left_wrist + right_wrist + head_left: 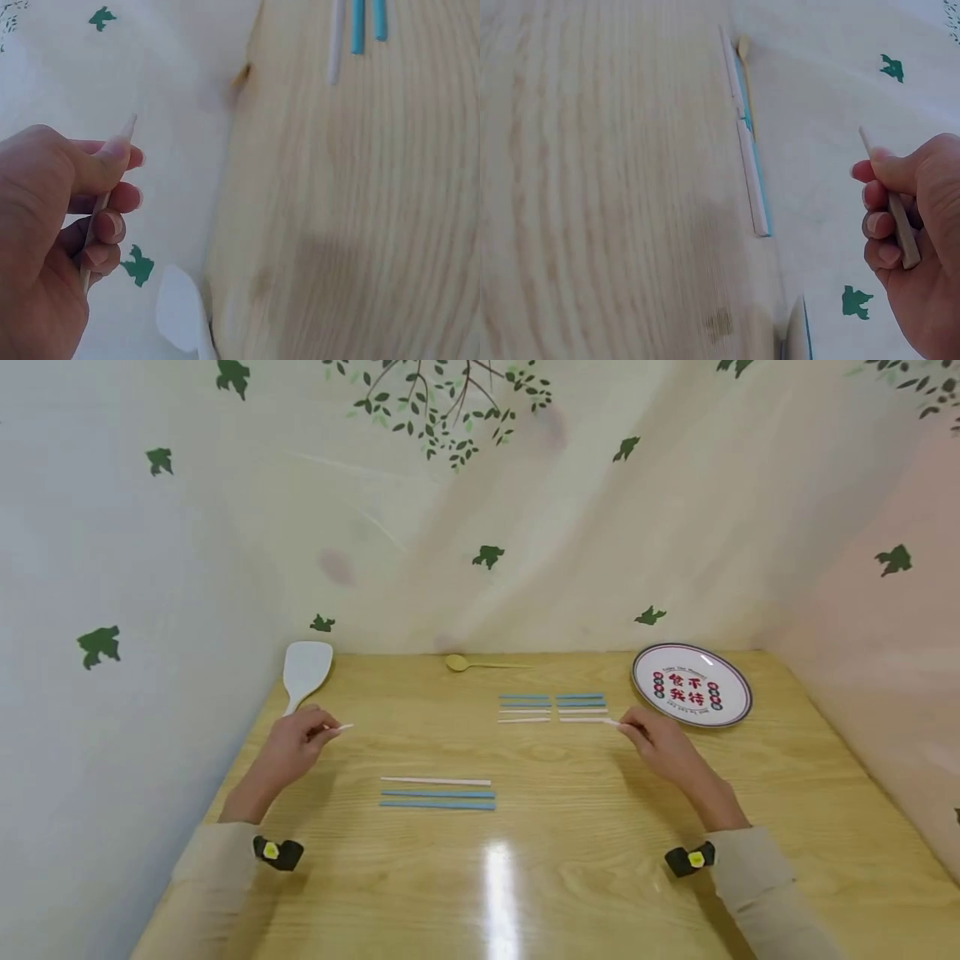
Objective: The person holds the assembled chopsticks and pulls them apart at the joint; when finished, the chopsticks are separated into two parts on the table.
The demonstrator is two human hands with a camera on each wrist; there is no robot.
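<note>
Left hand [296,745] with chopstick [100,204] near table edge [239,760], right hand [660,745] well apart

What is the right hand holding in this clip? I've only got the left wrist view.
Observer: The right hand grips a pale, tapered stick, seen in the right wrist view.
Operator: Is there any tableware near that hand?
Observer: Yes, the head view shows a plate with red characters, behind and to the right of it.
Operator: Anything on its other side?
Observer: Two groups of short blue and white sticks lie side by side to its left.
</note>
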